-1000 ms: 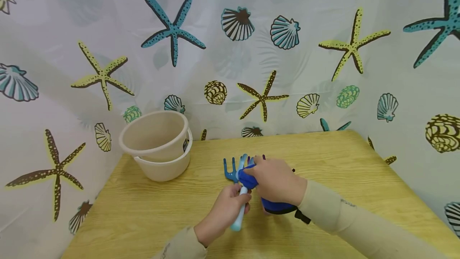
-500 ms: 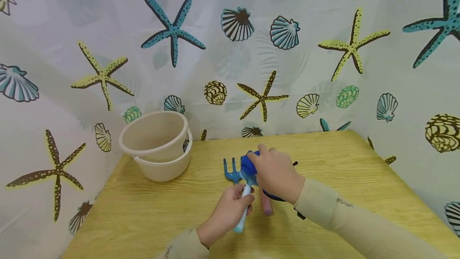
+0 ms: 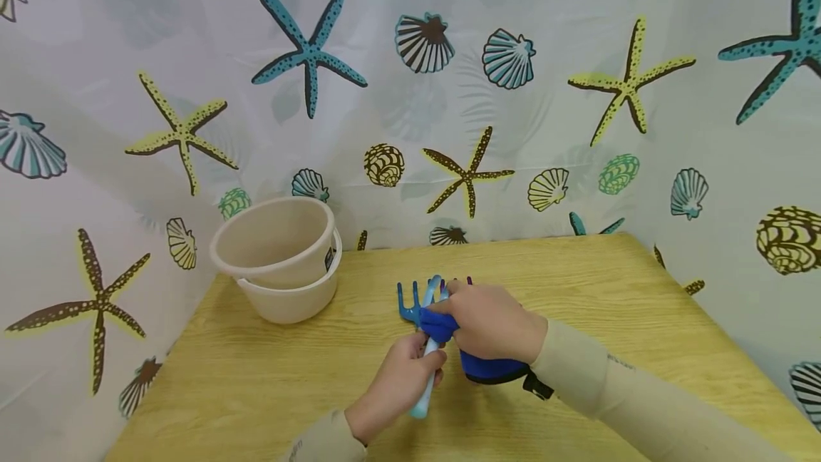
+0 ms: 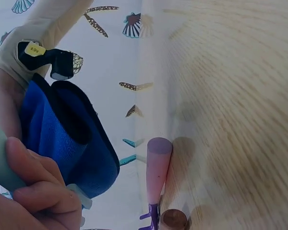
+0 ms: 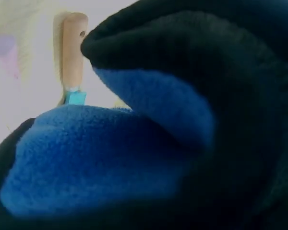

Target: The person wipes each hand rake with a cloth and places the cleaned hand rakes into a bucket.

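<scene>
My left hand (image 3: 393, 385) grips the light-blue handle (image 3: 423, 394) of a small garden tool, probably a trowel. Its pale blue tip shows past the cloth, but most of the head is covered. In my right hand (image 3: 492, 323) is a blue cloth (image 3: 490, 368) with a black edge, pinched around the tool just above the left hand. In the left wrist view, the cloth (image 4: 62, 139) hangs in folds beside the left fingers (image 4: 43, 184). Cloth fills most of the right wrist view, hiding the right fingers there. A blue garden fork (image 3: 408, 311) lies just beyond the hands.
Beyond the right hand, purple tines (image 3: 470, 281) show; a pink handle (image 4: 158, 167) with a purple head lies on the wooden table (image 3: 288, 391). Nearby is a wooden handle (image 5: 74, 52). Nested cream buckets (image 3: 288, 305) stand back left. A patterned curtain (image 3: 398, 105) surrounds the table.
The cloth and right hand went up along the tool, then came back down toward the left hand. The pink handle, visible half a second ago, is hidden again in the head view.
</scene>
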{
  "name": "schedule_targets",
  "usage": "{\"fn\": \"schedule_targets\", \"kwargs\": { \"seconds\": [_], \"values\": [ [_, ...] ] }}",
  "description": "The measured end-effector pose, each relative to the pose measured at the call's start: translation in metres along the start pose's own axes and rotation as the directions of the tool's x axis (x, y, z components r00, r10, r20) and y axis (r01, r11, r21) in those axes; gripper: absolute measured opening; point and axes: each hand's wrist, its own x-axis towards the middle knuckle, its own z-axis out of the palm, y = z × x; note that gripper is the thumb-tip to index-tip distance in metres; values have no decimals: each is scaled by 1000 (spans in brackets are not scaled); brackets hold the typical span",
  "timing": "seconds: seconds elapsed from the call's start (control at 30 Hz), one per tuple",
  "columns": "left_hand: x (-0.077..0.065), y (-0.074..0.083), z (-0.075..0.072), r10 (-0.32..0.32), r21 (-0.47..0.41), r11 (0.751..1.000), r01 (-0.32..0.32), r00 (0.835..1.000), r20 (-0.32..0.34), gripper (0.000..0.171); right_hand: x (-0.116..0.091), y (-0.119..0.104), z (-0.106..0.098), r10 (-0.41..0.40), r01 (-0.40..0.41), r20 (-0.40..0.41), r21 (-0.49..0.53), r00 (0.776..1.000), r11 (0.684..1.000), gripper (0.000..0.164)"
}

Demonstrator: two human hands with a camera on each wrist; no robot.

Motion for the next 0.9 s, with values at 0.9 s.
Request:
{"fn": "schedule_targets", "kwargs": {
  "seconds": [0.9],
  "values": [
    [-12, 12, -3, -41, -127, 991, 38, 999, -19, 21, 3, 1, 5, 40, -165, -362, -322, 931, 932, 50]
  ]
}}
